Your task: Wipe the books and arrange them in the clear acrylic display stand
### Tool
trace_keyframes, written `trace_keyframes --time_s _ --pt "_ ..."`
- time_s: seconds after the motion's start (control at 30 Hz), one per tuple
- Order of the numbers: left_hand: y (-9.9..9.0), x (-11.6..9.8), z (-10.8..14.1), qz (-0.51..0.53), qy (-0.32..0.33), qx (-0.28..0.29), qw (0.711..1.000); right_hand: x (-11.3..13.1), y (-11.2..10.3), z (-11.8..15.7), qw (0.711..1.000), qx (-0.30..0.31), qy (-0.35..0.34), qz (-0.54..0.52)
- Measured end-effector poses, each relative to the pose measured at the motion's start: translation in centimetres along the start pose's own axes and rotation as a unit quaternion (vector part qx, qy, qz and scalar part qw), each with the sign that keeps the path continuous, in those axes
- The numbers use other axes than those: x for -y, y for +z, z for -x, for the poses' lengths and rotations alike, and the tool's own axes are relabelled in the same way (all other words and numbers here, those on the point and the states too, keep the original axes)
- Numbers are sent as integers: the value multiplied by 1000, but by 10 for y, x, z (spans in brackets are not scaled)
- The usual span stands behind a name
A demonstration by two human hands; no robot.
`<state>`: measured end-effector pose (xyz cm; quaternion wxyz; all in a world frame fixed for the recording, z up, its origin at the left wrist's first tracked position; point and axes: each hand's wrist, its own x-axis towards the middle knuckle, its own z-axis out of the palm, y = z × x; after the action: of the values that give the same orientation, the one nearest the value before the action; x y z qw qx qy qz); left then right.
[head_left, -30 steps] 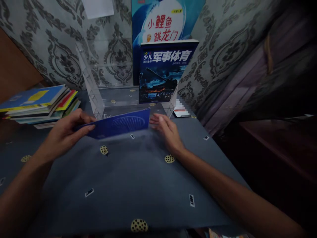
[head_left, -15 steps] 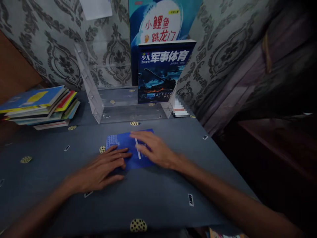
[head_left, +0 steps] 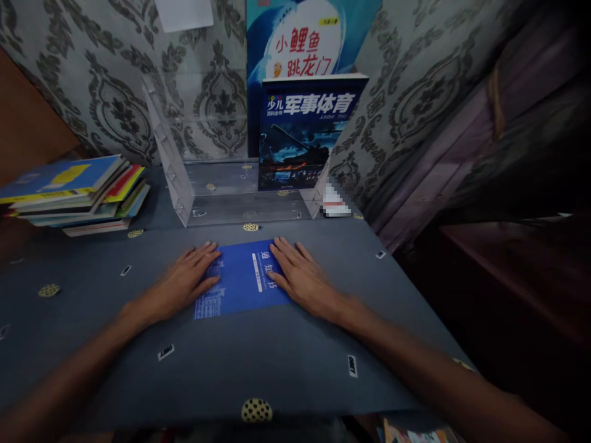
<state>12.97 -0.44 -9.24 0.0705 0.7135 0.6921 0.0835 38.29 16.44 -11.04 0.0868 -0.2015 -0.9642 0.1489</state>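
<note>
A blue booklet (head_left: 240, 277) with white Chinese characters lies flat on the table, turned sideways to me. My left hand (head_left: 191, 274) rests on its left edge, palm down, fingers stretched out. On the opposite edge lies my right hand (head_left: 298, 271), also flat with the fingers extended and partly covering the printed title. Neither hand is wrapped around anything. Beyond the booklet stands a clear plastic book rack (head_left: 173, 163). At its right side it bears an upright military book (head_left: 295, 141) with a tank on the cover, and a taller teal book (head_left: 263, 49) behind.
A stack of books (head_left: 78, 194) sits at the back left of the table, which has a grey patterned cloth (head_left: 212, 381). Patterned wallpaper (head_left: 120, 111) rises behind the rack. A curtain (head_left: 429, 147) hangs at the right, past the table's edge.
My left hand has moved up and left to the booklet's left edge. My right hand has shifted right to its other edge, leaving the middle of the cover exposed.
</note>
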Motion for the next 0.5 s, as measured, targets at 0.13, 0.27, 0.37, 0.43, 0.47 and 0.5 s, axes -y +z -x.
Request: trace_keyframes --time_s 0.13,0.27,0.37,0.43,0.47,0.5 --pt "-4 -2 -10 -42 -13 2 999 26 9 27 999 -7 -52 0" --pt "-17 -14 -29 -81 -18 21 996 53 9 47 991 37 -129 -5" --pt "-25 -19 -44 -102 -16 30 994 60 8 55 987 38 -154 -27" --pt "-28 -18 -53 -102 -20 39 994 60 7 60 987 18 -155 -39" --pt "-29 -18 -56 -92 -26 44 994 58 7 62 988 7 -152 -42" --pt "-30 -16 -58 -75 -33 50 995 57 7 63 988 -4 -148 -46"
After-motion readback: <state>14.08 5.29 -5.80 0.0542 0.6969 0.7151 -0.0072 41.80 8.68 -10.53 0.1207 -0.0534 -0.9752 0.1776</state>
